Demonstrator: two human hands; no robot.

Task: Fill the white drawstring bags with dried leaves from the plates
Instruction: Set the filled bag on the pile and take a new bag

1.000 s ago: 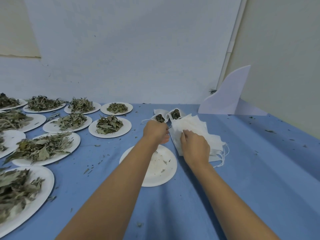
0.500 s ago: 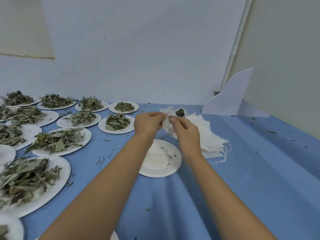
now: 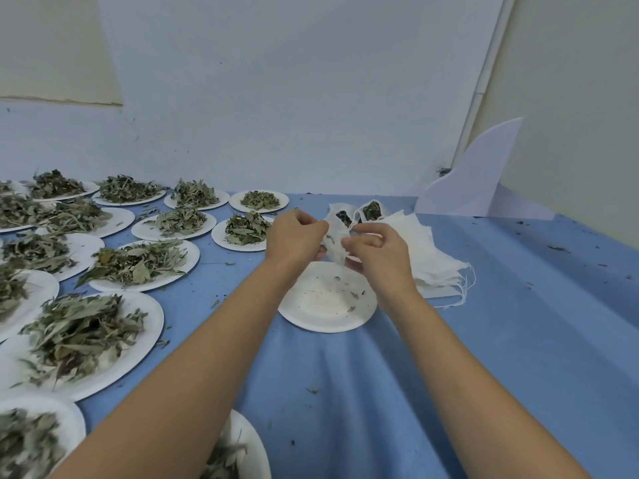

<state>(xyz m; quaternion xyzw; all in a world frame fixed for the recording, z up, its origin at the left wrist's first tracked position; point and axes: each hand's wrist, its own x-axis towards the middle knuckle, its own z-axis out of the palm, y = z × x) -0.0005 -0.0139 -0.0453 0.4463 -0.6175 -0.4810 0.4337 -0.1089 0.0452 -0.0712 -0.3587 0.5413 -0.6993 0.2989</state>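
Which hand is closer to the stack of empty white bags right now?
Right. The right hand sits directly beside the left edge of the stack; the left hand is farther left, beyond the bag both hands pinch.

A bare, makeshift packing room — plain pale walls [image 3: 294, 98] meet in a corner behind the blue-clothed table [image 3: 491, 347]. Across the table's left half, rows of paper plates [image 3: 191, 258] heaped with dried leaves [image 3: 138, 262]; toward its back edge, a stack of white drawstring bags [image 3: 428, 261].
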